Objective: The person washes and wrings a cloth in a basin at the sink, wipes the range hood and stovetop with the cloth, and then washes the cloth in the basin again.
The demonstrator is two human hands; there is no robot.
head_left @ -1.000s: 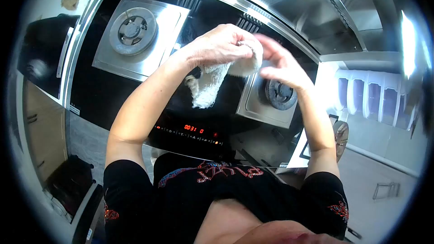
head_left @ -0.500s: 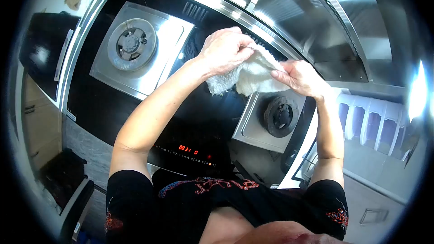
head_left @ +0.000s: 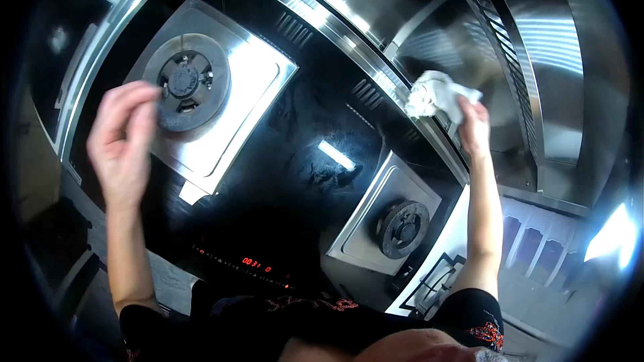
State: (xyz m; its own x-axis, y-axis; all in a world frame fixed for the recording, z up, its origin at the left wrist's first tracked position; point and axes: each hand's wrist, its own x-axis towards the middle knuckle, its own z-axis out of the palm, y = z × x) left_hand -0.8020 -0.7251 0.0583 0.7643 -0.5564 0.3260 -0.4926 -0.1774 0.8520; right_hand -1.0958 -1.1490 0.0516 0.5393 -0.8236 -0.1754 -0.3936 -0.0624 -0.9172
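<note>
My right hand [head_left: 473, 124] grips one end of a crumpled white cloth [head_left: 436, 97], which hangs over the metal strip along the far edge of the black glass hob [head_left: 295, 141]. Over the left burner's edge, my left hand [head_left: 124, 141] is raised with its fingers curled and parted, nothing between them. The left burner [head_left: 188, 84] sits on a shiny steel plate [head_left: 245, 94]. A smaller steel plate [head_left: 362, 228] at the right carries the dark right burner [head_left: 404, 229]. Wet smears mark the glass between the plates.
Steel panels and a vented hood part [head_left: 510, 60] rise beyond the hob. Red digits [head_left: 256, 265] glow near its front edge. A black wire rack [head_left: 439, 281] lies at the right, near a white ribbed holder [head_left: 537, 241]. A dark appliance [head_left: 57, 47] stands at the left.
Both hands were together on the cloth. My left hand has let go and moved left over the left burner; my right hand has carried the cloth right. The view has shifted.
</note>
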